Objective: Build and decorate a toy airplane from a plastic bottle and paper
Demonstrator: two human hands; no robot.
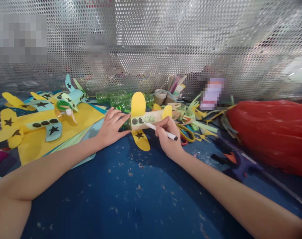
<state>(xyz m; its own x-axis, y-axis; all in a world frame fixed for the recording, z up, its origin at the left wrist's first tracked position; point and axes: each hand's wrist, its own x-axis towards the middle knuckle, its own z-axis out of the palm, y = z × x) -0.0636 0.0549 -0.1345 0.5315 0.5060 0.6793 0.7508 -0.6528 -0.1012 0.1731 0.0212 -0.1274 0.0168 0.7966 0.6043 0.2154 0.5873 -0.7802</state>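
A toy airplane (154, 120), made from a green bottle wrapped in cream paper with yellow wings, lies on the blue table. Four-fingered contact is not clear, but the thumb and forefinger of my left hand (112, 128) bracket its green bottle end and steady it. My right hand (170, 136) pinches a white marker (163, 130) with a black end. Its tip is at the row of drawn circles on the plane's side. The left circles are filled dark; those to the right are outlines. A black star marks the near wing.
Finished-looking paper planes (41, 119) lie left on yellow sheets (88, 116). Green bottles (116, 98) and cups of sticks (160, 96) stand behind. Scissors (188, 133), paper scraps (203, 127), a glue gun (242, 161) and a red bundle (270, 132) are right. Metal mesh (146, 39) rises behind.
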